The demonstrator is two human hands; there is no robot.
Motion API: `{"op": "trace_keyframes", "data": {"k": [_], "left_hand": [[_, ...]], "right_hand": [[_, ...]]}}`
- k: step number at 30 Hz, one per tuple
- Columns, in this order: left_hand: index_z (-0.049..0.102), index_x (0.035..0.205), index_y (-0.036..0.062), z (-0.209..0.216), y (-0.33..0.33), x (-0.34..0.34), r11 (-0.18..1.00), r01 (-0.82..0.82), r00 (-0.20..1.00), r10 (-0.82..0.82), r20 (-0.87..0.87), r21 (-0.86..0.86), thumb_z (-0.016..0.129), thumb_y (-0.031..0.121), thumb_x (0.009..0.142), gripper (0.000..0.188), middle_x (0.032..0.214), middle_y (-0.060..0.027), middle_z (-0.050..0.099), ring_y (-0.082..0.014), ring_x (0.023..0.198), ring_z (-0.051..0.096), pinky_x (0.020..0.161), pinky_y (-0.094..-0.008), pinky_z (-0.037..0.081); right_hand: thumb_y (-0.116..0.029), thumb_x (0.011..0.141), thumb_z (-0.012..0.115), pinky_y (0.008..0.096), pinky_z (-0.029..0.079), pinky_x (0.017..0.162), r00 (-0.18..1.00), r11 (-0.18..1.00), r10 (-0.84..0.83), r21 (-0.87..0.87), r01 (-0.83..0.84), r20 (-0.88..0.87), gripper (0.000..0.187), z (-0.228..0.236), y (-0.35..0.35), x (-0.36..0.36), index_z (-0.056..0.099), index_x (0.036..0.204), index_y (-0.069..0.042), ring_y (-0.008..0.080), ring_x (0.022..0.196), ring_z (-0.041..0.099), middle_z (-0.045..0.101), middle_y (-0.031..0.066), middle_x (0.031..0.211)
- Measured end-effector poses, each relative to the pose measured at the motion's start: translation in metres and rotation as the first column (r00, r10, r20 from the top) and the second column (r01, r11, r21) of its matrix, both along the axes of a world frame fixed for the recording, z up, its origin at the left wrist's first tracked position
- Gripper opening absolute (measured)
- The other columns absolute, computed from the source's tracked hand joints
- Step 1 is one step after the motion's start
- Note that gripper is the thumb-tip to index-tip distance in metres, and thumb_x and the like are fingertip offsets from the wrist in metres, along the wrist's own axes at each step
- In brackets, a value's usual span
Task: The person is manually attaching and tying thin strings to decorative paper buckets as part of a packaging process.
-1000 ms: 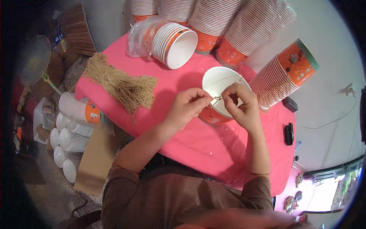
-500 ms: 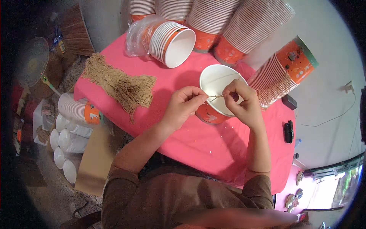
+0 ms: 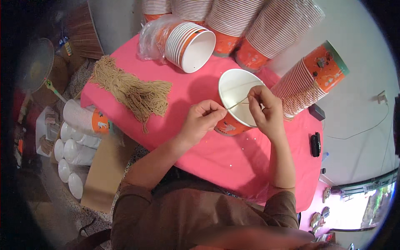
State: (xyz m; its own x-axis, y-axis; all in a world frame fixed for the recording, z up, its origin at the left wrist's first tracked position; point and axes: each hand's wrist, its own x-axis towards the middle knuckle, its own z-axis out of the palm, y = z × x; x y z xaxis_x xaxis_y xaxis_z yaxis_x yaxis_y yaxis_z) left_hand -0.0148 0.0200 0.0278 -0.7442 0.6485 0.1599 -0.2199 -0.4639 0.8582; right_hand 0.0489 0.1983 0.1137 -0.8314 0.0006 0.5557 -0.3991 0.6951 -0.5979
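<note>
A thin tan cord (image 3: 236,104) stretches between my two hands, above the near rim of a white-lined paper bucket (image 3: 228,88) with an orange outside. My left hand (image 3: 202,121) pinches one part of the cord at the bucket's left rim. Over the opening, my right hand (image 3: 266,110) has its fingers pinched on the other part. Another strand seems to cross the bucket's mouth; its ends are hard to make out. On the left of the table lies a bundle of tan cords (image 3: 135,92).
Tall stacks of paper buckets (image 3: 231,23) line the back of the pink-covered table (image 3: 196,152). A nested stack with cords on it (image 3: 298,85) leans at the right. One plastic-wrapped stack (image 3: 187,46) lies sideways. More buckets (image 3: 75,152) sit by a cardboard box (image 3: 109,166) at the left.
My right hand has turned and lifted slightly, its fingers drawing closer together. The cord between my hands now runs straighter and more slanted. My left hand has barely shifted.
</note>
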Motion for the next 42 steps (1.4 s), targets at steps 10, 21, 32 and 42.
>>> {"op": "trace_keyframes", "data": {"k": [10,21,32,42], "left_hand": [[0.065,0.098,0.0046,0.013,-0.015,0.006,0.975,-0.217,0.972,0.211,-0.101,-0.049,0.065,0.007,0.087,0.011,0.08,0.0044,0.057,-0.0023,0.065,0.048,0.053,-0.0186,0.038],[0.065,0.09,0.0059,0.031,-0.006,-0.003,0.82,-0.557,0.406,0.406,-0.818,0.131,0.073,0.005,0.074,0.017,0.088,-0.0077,0.06,-0.025,0.075,0.061,0.064,-0.0358,0.05],[0.063,0.095,0.0054,-0.037,-0.034,0.027,0.894,-0.406,0.855,0.298,-0.424,-0.19,0.065,0.009,0.088,0.008,0.088,-0.0005,0.062,-0.0088,0.076,0.056,0.063,-0.0232,0.044],[0.061,0.1,0.0082,-0.02,-0.021,0.033,0.951,0.238,0.869,-0.298,0.394,0.196,0.058,0.019,0.095,0.012,0.083,0.0018,0.059,-0.0067,0.069,0.051,0.062,-0.0216,0.042]], "right_hand": [[-0.001,0.087,0.058,0.0255,0.043,0.052,0.998,0.996,0.059,0.061,-0.058,-0.003,0.005,0.005,-0.002,0.006,0.057,0.092,-0.001,0.0127,0.058,0.053,0.057,0.0076,0.073],[-0.002,0.085,0.061,0.0276,0.047,0.058,0.989,0.982,0.146,0.116,-0.146,0.012,0.01,0.019,-0.023,0.009,0.058,0.094,-0.001,0.0158,0.069,0.058,0.059,0.0078,0.08],[-0.014,0.067,0.064,0.0332,0.044,0.053,0.937,0.727,0.253,0.687,-0.02,-0.241,0.021,-0.015,-0.033,0.027,0.063,0.086,-0.007,0.0192,0.066,0.056,0.054,0.0036,0.079],[-0.016,0.067,0.064,0.0294,0.042,0.053,0.917,0.657,0.28,0.753,0.033,-0.285,0.022,-0.02,-0.029,0.033,0.064,0.088,-0.011,0.0154,0.07,0.055,0.057,0.0021,0.087]]}}
